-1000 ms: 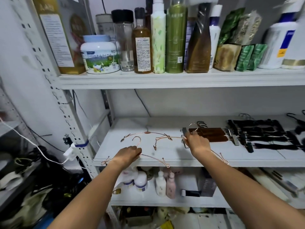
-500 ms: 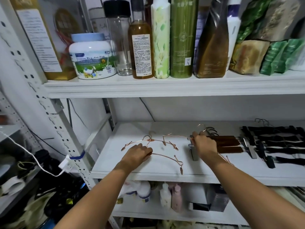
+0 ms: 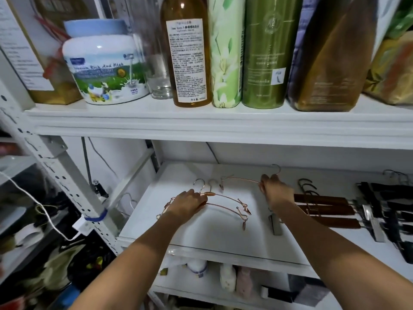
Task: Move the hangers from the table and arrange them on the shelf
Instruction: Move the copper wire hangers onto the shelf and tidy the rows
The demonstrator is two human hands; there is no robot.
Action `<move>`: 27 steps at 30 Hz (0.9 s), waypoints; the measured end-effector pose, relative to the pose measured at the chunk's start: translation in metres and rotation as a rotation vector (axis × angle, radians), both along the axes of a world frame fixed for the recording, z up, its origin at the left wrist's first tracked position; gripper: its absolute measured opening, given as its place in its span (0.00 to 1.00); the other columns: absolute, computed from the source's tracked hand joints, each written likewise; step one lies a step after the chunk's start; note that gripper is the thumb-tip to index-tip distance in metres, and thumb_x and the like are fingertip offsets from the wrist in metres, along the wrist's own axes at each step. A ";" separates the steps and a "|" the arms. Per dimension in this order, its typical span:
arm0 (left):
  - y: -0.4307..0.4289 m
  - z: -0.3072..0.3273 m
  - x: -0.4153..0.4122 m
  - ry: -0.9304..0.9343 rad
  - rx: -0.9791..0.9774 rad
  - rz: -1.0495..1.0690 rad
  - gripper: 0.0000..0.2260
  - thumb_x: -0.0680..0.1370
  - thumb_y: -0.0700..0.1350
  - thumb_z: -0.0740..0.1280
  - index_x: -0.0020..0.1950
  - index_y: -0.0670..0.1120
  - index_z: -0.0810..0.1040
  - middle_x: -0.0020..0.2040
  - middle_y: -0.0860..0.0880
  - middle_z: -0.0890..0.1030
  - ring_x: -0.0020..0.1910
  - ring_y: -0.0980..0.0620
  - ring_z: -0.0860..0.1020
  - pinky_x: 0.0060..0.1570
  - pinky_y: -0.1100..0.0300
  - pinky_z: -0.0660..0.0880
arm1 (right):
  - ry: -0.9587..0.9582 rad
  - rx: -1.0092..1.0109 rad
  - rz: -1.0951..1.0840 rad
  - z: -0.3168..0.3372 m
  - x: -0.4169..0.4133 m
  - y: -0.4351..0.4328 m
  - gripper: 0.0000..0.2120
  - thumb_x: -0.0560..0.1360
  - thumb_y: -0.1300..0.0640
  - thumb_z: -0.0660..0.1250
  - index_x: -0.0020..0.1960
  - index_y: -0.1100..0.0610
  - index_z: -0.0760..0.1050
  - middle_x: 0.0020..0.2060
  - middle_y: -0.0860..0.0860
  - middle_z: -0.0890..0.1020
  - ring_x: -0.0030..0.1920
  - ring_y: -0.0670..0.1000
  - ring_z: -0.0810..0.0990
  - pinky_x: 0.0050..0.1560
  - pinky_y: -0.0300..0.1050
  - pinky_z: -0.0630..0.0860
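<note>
- middle shelf (image 3: pixel 212 242): white board, carries every hanger in view.
- far right of it: black hangers (image 3: pixel 384 198) stacked; wooden hangers (image 3: pixel 324 208) piled just left of them.
- left-centre: two copper wire hangers (image 3: pixel 225 199) lying overlapped, clips at their right ends.
- behind them, nearer the back wall: third copper hanger (image 3: pixel 241 179).
- right hand (image 3: pixel 277 192): grip pinched closed on the third copper hanger's wire, beside its hook.
- left hand (image 3: pixel 190 204): palm down on the pair near their hooks; grip hidden underneath, cannot tell if it clasps.
</note>
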State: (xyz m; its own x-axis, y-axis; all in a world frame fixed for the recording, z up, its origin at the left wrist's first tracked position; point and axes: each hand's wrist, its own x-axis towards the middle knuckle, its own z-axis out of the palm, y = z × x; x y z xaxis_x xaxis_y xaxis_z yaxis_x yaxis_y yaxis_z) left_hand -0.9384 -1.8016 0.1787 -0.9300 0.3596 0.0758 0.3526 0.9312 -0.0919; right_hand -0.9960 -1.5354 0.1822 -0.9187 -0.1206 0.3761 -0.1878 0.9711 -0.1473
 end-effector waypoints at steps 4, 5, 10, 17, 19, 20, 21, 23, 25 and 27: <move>-0.004 -0.007 -0.010 -0.036 0.017 0.023 0.12 0.83 0.48 0.54 0.61 0.47 0.72 0.56 0.45 0.78 0.56 0.46 0.72 0.51 0.56 0.69 | 0.060 -0.015 0.050 -0.014 -0.009 -0.003 0.17 0.54 0.69 0.80 0.29 0.62 0.72 0.22 0.54 0.63 0.15 0.49 0.55 0.31 0.27 0.46; -0.004 -0.009 -0.013 -0.046 0.046 0.033 0.12 0.82 0.49 0.55 0.61 0.47 0.72 0.56 0.46 0.78 0.55 0.47 0.72 0.50 0.56 0.69 | 0.055 -0.015 0.043 -0.012 -0.008 -0.002 0.16 0.55 0.70 0.79 0.30 0.62 0.72 0.22 0.55 0.66 0.16 0.48 0.54 0.31 0.27 0.46; 0.001 -0.009 -0.029 -0.068 0.383 0.118 0.10 0.80 0.49 0.60 0.58 0.47 0.74 0.49 0.45 0.76 0.50 0.45 0.74 0.48 0.56 0.72 | 0.036 -0.023 -0.127 0.000 -0.023 0.009 0.05 0.74 0.62 0.69 0.44 0.62 0.74 0.34 0.59 0.74 0.23 0.54 0.68 0.27 0.36 0.55; 0.005 0.002 -0.048 -0.058 0.848 0.062 0.07 0.78 0.37 0.64 0.54 0.37 0.76 0.44 0.42 0.77 0.37 0.60 0.74 0.36 0.79 0.70 | -0.215 0.034 -0.337 0.025 -0.033 0.009 0.16 0.83 0.49 0.48 0.59 0.58 0.66 0.52 0.57 0.73 0.37 0.55 0.74 0.37 0.43 0.67; 0.007 0.003 -0.054 -0.045 0.945 0.045 0.06 0.77 0.35 0.65 0.54 0.38 0.77 0.44 0.40 0.79 0.34 0.61 0.76 0.35 0.79 0.71 | -0.233 0.062 -0.343 0.021 -0.033 0.001 0.16 0.83 0.48 0.48 0.60 0.58 0.66 0.54 0.57 0.74 0.37 0.55 0.74 0.34 0.41 0.64; 0.008 0.003 -0.055 -0.041 1.009 0.041 0.05 0.77 0.35 0.65 0.52 0.39 0.77 0.44 0.40 0.80 0.35 0.61 0.77 0.35 0.79 0.71 | -0.234 0.066 -0.345 0.019 -0.033 -0.003 0.16 0.83 0.49 0.48 0.61 0.58 0.66 0.55 0.57 0.74 0.38 0.56 0.76 0.33 0.41 0.63; 0.009 0.003 -0.056 -0.042 1.078 0.044 0.05 0.77 0.35 0.66 0.51 0.40 0.77 0.44 0.40 0.80 0.36 0.61 0.78 0.35 0.78 0.72 | -0.244 0.071 -0.341 0.017 -0.033 -0.008 0.16 0.83 0.49 0.48 0.62 0.57 0.66 0.55 0.57 0.74 0.40 0.56 0.77 0.33 0.41 0.63; 0.010 0.001 -0.059 -0.045 1.203 0.062 0.04 0.76 0.35 0.67 0.48 0.42 0.76 0.44 0.42 0.81 0.38 0.58 0.79 0.35 0.77 0.73 | -0.252 0.071 -0.338 0.013 -0.033 -0.014 0.16 0.83 0.49 0.48 0.62 0.57 0.66 0.55 0.57 0.74 0.43 0.57 0.80 0.35 0.41 0.63; 0.012 0.000 -0.062 -0.054 1.295 0.080 0.04 0.76 0.35 0.67 0.46 0.44 0.76 0.43 0.44 0.81 0.38 0.60 0.80 0.35 0.76 0.74 | -0.248 0.077 -0.351 0.011 -0.032 -0.018 0.16 0.83 0.49 0.48 0.61 0.57 0.67 0.54 0.57 0.74 0.42 0.56 0.80 0.34 0.41 0.62; 0.012 -0.002 -0.063 -0.079 1.370 0.097 0.05 0.76 0.35 0.67 0.46 0.44 0.75 0.43 0.45 0.80 0.38 0.61 0.79 0.36 0.75 0.74 | -0.236 0.080 -0.360 0.011 -0.032 -0.020 0.15 0.83 0.50 0.49 0.60 0.58 0.67 0.52 0.57 0.75 0.37 0.55 0.75 0.34 0.41 0.62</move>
State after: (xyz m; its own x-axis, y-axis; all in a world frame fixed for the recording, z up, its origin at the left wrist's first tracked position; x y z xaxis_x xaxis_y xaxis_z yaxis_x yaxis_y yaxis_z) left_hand -1.0019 -1.7891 0.1767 -0.9652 -0.0247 0.2602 0.2430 0.2814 0.9283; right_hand -1.0281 -1.5557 0.1931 -0.9671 0.2030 0.1536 0.1948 0.9786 -0.0669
